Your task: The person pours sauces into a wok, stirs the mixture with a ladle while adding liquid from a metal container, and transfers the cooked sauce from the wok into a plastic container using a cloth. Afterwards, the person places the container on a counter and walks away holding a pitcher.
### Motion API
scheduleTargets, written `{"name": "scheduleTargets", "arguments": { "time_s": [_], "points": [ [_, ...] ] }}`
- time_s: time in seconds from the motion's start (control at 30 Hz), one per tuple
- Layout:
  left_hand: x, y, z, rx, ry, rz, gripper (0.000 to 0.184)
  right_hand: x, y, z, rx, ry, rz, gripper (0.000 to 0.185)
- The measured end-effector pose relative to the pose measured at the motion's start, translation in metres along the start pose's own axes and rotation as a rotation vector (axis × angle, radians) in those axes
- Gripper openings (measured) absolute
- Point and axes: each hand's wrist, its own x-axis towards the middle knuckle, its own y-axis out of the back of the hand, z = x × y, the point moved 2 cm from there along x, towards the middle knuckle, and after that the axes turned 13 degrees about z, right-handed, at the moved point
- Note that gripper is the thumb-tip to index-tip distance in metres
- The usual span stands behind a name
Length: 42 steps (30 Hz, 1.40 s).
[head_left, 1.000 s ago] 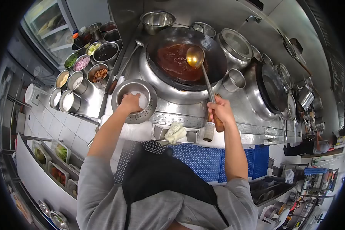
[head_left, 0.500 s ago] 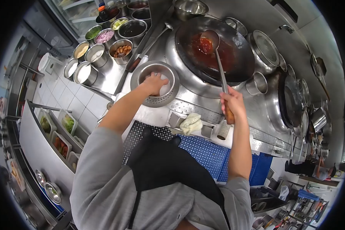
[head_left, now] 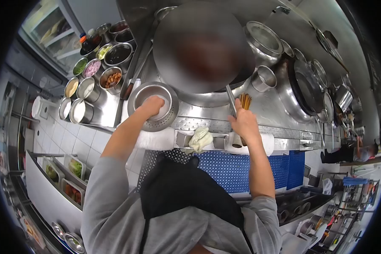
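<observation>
My left hand [head_left: 152,106] is inside a steel bowl [head_left: 136,99], which sits in a perforated steel strainer [head_left: 167,120]. Its fingers are curled in beside something white [head_left: 165,109] in the bowl; what they hold, if anything, is hidden. My right hand [head_left: 245,125] is closed round the handle end of a ladle, whose metal shaft [head_left: 231,98] runs up toward the wok. Under that hand lies a bamboo wok brush [head_left: 245,100], bristles pointing away from me. The ladle's head and the inside of the wok [head_left: 241,86] are lost in a grey blur with reddish-brown showing through.
Steel containers of ingredients, among them browned chunks [head_left: 113,80] and white powder [head_left: 79,112], stand at left. A crumpled cloth [head_left: 201,139] lies at the counter's front. To the right are a steel cup [head_left: 264,79] and a second wok [head_left: 307,89]. A person [head_left: 351,150] stands far right.
My left hand has gone from spread fingers to curled ones inside the bowl. My right hand has shifted slightly left with the ladle, uncovering the brush bristles. The wok, clear before, is blurred.
</observation>
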Motion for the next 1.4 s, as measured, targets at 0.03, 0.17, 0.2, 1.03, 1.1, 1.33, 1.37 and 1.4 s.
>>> {"name": "scheduleTargets", "arguments": {
  "time_s": [0.03, 0.17, 0.2, 1.03, 1.1, 1.33, 1.37, 1.4],
  "points": [
    [-0.002, 0.004, -0.005, -0.077, 0.036, -0.001, 0.025, -0.003, 0.003, 0.000, 0.044, -0.004, -0.001, 0.061],
    [-0.014, 0.035, 0.015, -0.055, 0.097, 0.127, 0.042, -0.022, -0.005, 0.039, 0.551, -0.135, 0.240, 0.051],
    [-0.015, 0.041, 0.020, -0.014, 0.248, -0.011, 0.067, -0.034, 0.001, 0.047, 0.786, -0.322, 0.244, 0.043],
    [-0.006, -0.002, 0.012, 0.150, 0.265, -0.060, 0.071, -0.111, -0.340, 0.147, 2.103, -1.660, 0.128, 0.027],
    [-0.005, 0.000, 0.016, 0.148, 0.294, -0.051, 0.071, -0.112, -0.341, 0.147, 2.123, -1.633, 0.149, 0.027],
    [-0.006, 0.019, 0.038, 0.115, 0.246, -0.073, 0.061, -0.173, -0.320, 0.151, 1.818, -1.394, -0.071, 0.030],
    [-0.007, 0.020, 0.038, 0.100, 0.224, -0.091, 0.061, -0.201, -0.316, 0.168, 1.564, -1.351, -0.266, 0.027],
    [-0.006, 0.023, 0.036, 0.089, 0.199, -0.105, 0.061, -0.229, -0.309, 0.183, 1.322, -1.276, -0.462, 0.025]
  ]
}}
